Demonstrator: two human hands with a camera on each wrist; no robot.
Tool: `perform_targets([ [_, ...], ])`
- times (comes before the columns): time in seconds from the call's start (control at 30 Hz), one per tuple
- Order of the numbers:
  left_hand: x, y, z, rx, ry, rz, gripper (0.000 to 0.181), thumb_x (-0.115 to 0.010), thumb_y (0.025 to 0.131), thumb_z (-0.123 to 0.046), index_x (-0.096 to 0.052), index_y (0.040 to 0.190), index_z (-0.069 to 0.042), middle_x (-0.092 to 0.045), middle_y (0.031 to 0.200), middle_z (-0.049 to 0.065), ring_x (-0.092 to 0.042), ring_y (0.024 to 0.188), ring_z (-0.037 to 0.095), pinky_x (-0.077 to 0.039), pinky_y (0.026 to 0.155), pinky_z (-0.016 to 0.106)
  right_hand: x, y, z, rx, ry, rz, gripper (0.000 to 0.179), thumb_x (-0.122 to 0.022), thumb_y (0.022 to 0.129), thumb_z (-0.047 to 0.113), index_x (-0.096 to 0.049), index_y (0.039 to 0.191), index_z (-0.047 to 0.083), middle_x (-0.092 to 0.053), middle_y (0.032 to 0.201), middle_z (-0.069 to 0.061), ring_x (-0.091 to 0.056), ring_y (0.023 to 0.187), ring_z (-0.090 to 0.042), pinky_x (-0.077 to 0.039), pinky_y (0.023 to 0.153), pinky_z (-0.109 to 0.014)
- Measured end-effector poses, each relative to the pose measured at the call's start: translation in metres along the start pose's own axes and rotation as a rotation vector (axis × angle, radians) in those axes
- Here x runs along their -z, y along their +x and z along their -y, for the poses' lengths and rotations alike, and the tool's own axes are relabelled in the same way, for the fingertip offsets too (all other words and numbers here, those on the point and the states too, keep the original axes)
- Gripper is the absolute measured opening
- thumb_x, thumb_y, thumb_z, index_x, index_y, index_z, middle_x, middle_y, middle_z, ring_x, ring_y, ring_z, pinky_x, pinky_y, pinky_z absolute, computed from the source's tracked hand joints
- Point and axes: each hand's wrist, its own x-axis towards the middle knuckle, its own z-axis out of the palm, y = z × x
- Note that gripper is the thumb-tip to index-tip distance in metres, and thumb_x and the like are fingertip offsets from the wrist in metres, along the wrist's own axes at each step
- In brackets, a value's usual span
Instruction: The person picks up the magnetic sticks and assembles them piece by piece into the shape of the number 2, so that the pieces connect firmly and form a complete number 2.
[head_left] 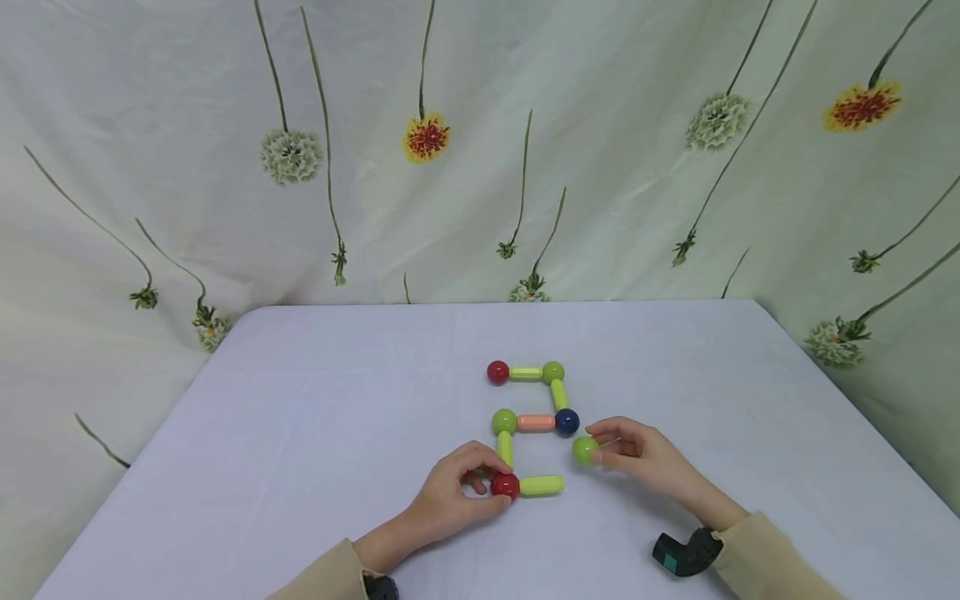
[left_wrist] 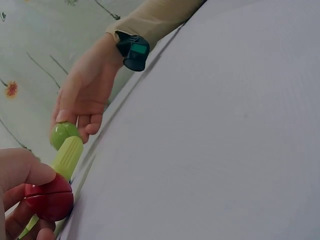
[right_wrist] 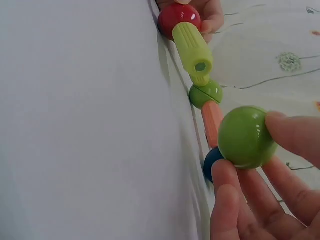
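Observation:
A chain of coloured balls and rods lies on the table in a stepped shape. My left hand [head_left: 459,487] pinches the near red ball [head_left: 506,487] between thumb and fingers. From that ball a yellow-green rod [head_left: 542,485] points right, its far end free; in the right wrist view that end shows a round grey spot. My right hand [head_left: 645,458] holds a loose green ball [head_left: 585,451] by its fingertips, apart from the rod's end and close to the dark blue ball [head_left: 567,422]. Seen from the right wrist, the green ball [right_wrist: 247,137] partly covers the blue one.
Farther back in the chain are an orange rod [head_left: 536,423], a green ball [head_left: 505,421], another green ball [head_left: 553,372] and a red ball [head_left: 498,372] at the far end. A white cloth covers the table [head_left: 337,392]; a flower-patterned curtain [head_left: 450,208] hangs behind it.

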Motion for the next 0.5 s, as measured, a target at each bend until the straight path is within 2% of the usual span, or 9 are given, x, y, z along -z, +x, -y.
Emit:
perform_targets([
  [0.27,0.001,-0.001,-0.001,0.016,-0.006,0.006,0.025,-0.076,0.077,-0.013,-0.067,0.1,-0.018,-0.059,0.097,-0.008,-0.057,0.086,0.011,-0.05,0.07,0.025,0.0,-0.001,-0.013,0.057,-0.029,0.057,0.038,-0.067,0.087,0.017,-0.059,0.118,-0.004,-0.063,0.107,-0.012,-0.06,0.091,-0.013,-0.049,0.079,-0.024],
  [0.5,0.0,0.0,-0.001,0.006,-0.002,0.007,0.025,-0.075,0.078,-0.013,-0.067,0.101,-0.016,-0.059,0.097,-0.008,-0.057,0.086,0.011,-0.05,0.07,0.025,-0.002,-0.003,-0.019,0.182,-0.058,0.104,0.031,-0.066,0.087,0.013,-0.063,0.116,0.002,-0.063,0.103,-0.007,-0.058,0.09,-0.01,-0.049,0.077,-0.024],
])
